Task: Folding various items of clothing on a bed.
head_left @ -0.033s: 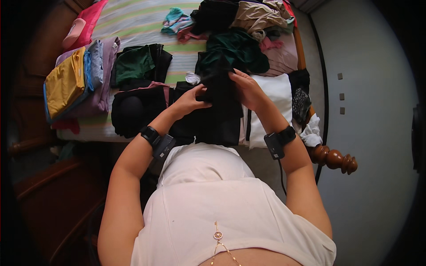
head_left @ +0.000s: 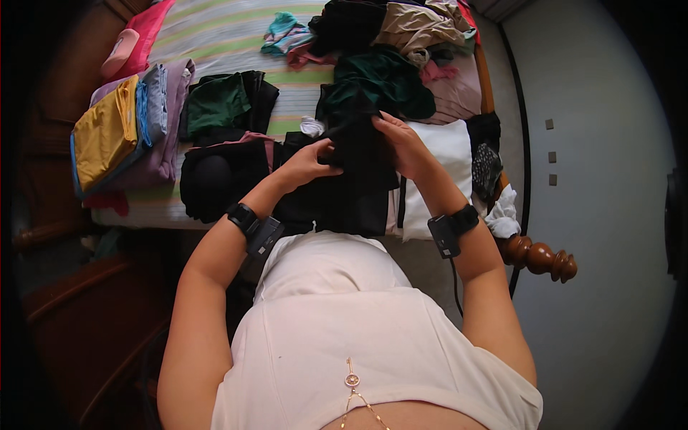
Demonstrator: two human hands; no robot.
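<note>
Between my hands is a black garment, held up over more black cloth at the bed's near edge. My left hand grips its left side, with the thumb and fingers bent around the fabric. On the other side my right hand pinches the upper right edge between thumb and fingers. The garment's exact kind is hard to make out in the dark fabric. A dark green garment lies crumpled just beyond it. White folded cloth is beside my right hand, and a small white bundle beyond my left.
Folded clothes, a yellow one on top, stand at the left. Near them are a folded green garment and a black bra. Beige clothing is heaped at the far right. A turned wooden bedpost juts out at the near right.
My right hand and the garment's right edge have shifted very slightly to the right. My left hand stays in place.
</note>
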